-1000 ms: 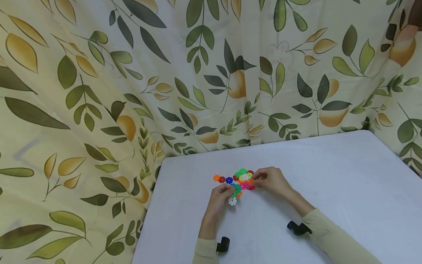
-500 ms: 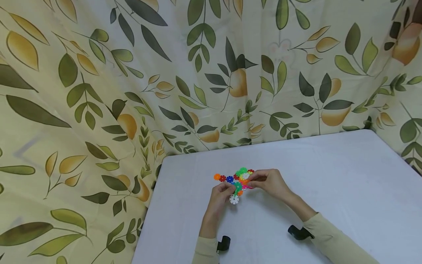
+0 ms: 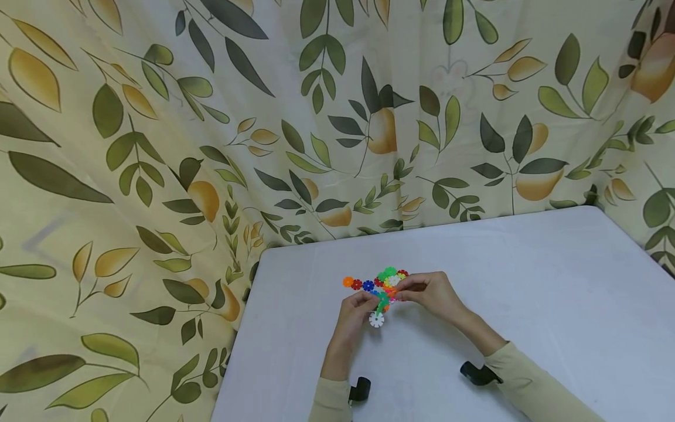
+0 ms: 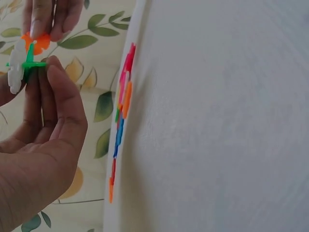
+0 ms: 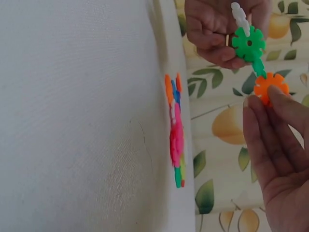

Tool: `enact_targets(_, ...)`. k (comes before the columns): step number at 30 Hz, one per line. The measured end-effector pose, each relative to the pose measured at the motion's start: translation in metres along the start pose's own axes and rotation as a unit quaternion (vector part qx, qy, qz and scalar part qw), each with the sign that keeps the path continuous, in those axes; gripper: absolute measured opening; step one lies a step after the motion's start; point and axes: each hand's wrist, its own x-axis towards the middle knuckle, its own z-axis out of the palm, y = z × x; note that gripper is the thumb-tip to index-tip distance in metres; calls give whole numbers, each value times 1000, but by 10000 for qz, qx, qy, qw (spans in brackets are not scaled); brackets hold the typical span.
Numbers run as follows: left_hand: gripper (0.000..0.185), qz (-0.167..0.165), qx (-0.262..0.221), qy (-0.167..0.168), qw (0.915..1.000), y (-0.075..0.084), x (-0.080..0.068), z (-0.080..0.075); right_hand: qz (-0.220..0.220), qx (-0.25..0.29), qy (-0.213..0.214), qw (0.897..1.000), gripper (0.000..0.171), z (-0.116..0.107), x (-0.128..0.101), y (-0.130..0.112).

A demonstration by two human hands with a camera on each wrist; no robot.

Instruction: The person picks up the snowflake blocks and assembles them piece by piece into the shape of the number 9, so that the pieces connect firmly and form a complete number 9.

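Against the picture a second ago, the right hand (image 3: 429, 291) has drawn in toward the left hand (image 3: 354, 310), so that the gap between them over the pile of coloured discs (image 3: 381, 282) has closed, and the white disc (image 3: 377, 319) sits a touch further right; the pile itself has not shifted. From the head view the small joined piece is mostly hidden by the fingers, and its colours run into the pile behind it, so how many discs it holds is hard to tell. The wrist views show it better: a white disc (image 5: 240, 16), a green disc (image 5: 248, 43) and an orange disc (image 5: 270, 87) slotted in a chain, held in the air above the white surface (image 3: 527, 293), just in front of the pile lying there. The left hand's thumb and fingers (image 4: 60, 96) are curled and pinch the green and white end. The right hand's fingers (image 5: 280, 104) lie fairly straight, their tips with the thumb nipping the orange disc. Both forearms, in pale sleeves (image 3: 532, 381), reach in from the near edge, wrists raised off the surface.
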Motion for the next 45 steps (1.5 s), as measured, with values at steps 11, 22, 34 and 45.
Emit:
enact_targets(11,18,24,-96,18,9999,-2,0,-1,-352,-67,26,9994,14,5,-2,-1)
enact_targets(22,16,100,-223,-386,9990,-1,1,-1,-276,-359,132,9989,19,11,0,-1)
enact_targets(34,25,-38,-479,-245,9985,0,4,-4,195,-1709,285,9847,18,-1,13,16)
enact_targets(45,28,-101,-623,-234,9977,-1,3,-3,663,-2692,-463,9597,31,6,21,29)
